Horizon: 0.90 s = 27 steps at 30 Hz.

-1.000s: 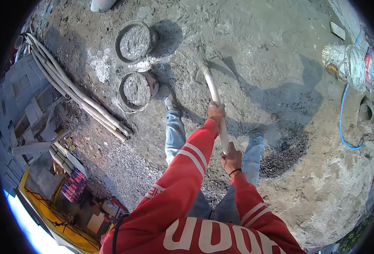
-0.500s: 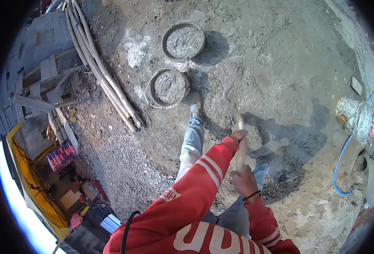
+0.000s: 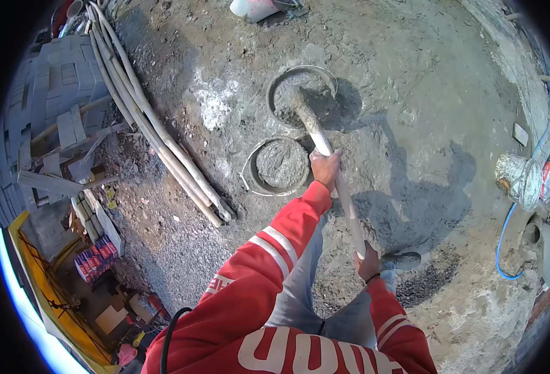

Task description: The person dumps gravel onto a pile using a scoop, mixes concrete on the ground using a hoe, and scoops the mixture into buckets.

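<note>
A long pale wooden handle (image 3: 348, 206) slants across the middle, its mud-coated far end over the upper bucket (image 3: 270, 93). The tool's head is hard to make out against the wet grey mix there. My left hand (image 3: 326, 168) is wrapped round the handle partway along, beside the lower bucket (image 3: 248, 163), which holds grey mix. Nearer my body, my right hand (image 3: 367, 263), with a dark band at the wrist, grips the handle's near end.
Long wooden poles (image 3: 156, 140) lie at the left, near stacked blocks (image 3: 54, 81). A splattered bucket (image 3: 513, 177) and a blue hose (image 3: 502, 249) are at the right. A white and red container (image 3: 253, 9) stands at the top. Wet mortar covers the ground.
The handle has swung up and forward from the ground, and its far end is now over the upper bucket. Both hands still hold it, now farther apart. The view has shifted.
</note>
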Motion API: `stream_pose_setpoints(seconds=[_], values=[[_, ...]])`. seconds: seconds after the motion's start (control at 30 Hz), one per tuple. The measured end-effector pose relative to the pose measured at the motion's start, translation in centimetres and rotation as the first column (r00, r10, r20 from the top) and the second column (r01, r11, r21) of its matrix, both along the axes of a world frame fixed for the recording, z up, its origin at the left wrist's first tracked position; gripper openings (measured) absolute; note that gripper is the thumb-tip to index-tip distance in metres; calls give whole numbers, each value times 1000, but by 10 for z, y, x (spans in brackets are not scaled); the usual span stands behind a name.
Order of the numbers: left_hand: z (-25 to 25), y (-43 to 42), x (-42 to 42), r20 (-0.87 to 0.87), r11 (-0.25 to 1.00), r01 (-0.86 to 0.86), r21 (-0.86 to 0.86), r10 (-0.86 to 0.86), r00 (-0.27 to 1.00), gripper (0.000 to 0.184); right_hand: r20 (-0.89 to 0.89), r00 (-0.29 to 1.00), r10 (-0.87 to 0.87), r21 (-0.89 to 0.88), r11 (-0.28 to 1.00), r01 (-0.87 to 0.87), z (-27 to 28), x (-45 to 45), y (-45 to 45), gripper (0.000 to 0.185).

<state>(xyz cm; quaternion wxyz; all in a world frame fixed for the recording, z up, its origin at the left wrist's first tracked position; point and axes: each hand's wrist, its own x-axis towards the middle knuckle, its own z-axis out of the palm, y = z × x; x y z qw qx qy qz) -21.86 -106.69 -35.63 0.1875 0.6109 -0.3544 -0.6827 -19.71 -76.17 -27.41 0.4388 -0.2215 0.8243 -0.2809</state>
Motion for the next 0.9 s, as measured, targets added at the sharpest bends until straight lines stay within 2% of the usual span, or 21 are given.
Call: stream_pose_setpoints(seconds=[0.07, 0.13, 0.17, 0.2, 0.27, 0.3, 0.33, 0.4, 0.43, 0.47, 0.5, 0.53, 0.57, 0.6, 0.67, 0.7, 0.73, 0.8, 0.83, 0.9], values=[[10, -28, -5, -77, 1000, 21, 5, -21, 997, 16, -69, 998, -1, 19, 1000, 3, -39, 4, -32, 25], [53, -62, -9, 99, 994, 56, -94, -47, 994, 23, -182, 983, -4, 71, 997, 17, -62, 8, -68, 24], [73, -73, -5, 94, 992, 66, -109, -56, 994, 23, -230, 973, -11, 102, 994, 35, -61, 16, -79, 24], [94, -78, -1, 66, 982, 120, -144, -111, 992, 23, -240, 971, -15, 90, 995, 38, -50, 20, -82, 24], [124, -78, 7, -20, 977, 125, -173, -130, 991, 25, -283, 959, -33, -101, 995, 4, -22, 18, -79, 32], [139, -78, 11, -64, 974, 126, -187, -140, 988, 26, -297, 952, -76, -138, 990, 36, -3, 19, -73, 30], [162, -74, 20, -140, 953, 223, -205, -254, 957, 26, -310, 943, -120, -176, 982, 67, 23, 21, -64, 29], [214, -55, 43, -137, 886, 378, -267, -423, 896, 27, -446, 892, -73, -109, 994, 27, 81, 22, -40, 28], [240, -40, 61, -59, 851, 436, -294, -471, 880, 28, -391, 919, -56, -35, 998, 46, 104, 24, -22, 32], [236, -25, 91, -71, 801, 542, -254, -574, 816, 30, -339, 940, -45, 34, 998, 61, 122, 27, -3, 37], [225, -12, 123, -84, 733, 640, -230, -670, 738, 31, -363, 932, 0, 144, 988, 56, 136, 34, 19, 34], [234, 6, 152, 28, 662, 727, -180, -736, 677, 31, -386, 922, 41, 248, 967, 61, 148, 44, 41, 31], [237, 26, 185, 59, 647, 741, -179, -745, 665, 30, -364, 930, 50, 338, 938, 82, 161, 55, 62, 29], [222, 46, 226, 226, 574, 812, -104, -781, 582, 31, -334, 941, 54, 428, 898, 101, 173, 68, 84, 27], [228, 84, 296, 420, 450, 888, -93, -791, 445, 33, -321, 945, 62, 523, 844, 122, 184, 100, 134, 32], [236, 103, 322, 521, 397, 914, -85, -764, 381, 33, -334, 941, 58, 507, 853, 127, 185, 120, 159, 32], [252, 117, 336, 525, 399, 912, -99, -757, 388, 33, -321, 944, 71, 554, 823, 127, 182, 135, 179, 28], [292, 146, 363, 338, 609, 779, -148, -709, 619, 27, -299, 950, 83, 618, 776, 127, 182, 160, 214, 25], [315, 152, 365, 345, 617, 770, -163, -695, 630, 27, -292, 952, 92, 628, 769, 118, 183, 163, 222, 25], [379, 143, 344, 294, 722, 571, -390, -490, 821, 24, -302, 949, 96, 597, 795, 109, 187, 164, 229, 25]])
